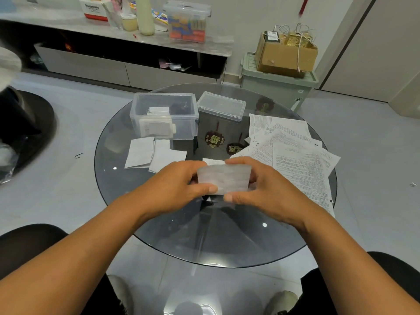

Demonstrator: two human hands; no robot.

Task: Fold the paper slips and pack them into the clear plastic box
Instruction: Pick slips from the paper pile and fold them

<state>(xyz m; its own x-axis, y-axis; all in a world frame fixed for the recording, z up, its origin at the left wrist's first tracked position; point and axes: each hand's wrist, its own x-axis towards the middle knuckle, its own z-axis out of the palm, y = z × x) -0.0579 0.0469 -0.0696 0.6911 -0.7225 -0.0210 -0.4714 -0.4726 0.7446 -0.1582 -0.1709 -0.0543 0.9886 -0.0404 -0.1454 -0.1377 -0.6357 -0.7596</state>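
Round and of smoked glass, the worktop stood before a low cabinet and carried everything, here placed relative to the clear plastic box. That box stood open at the far side with folded slips already inside; its lid lay just to its right. Two folded slips lay directly in front of the box, and a loose pile of unfolded printed sheets spread well to its right. Nearer the viewer than the box, the left hand and the right hand together pinched one paper slip, fingers curled over its top and side edges, thumbs along the lower edge. Judged from its look, the slip was light, thin and limp, easily creased; it was best held by opposite edges.
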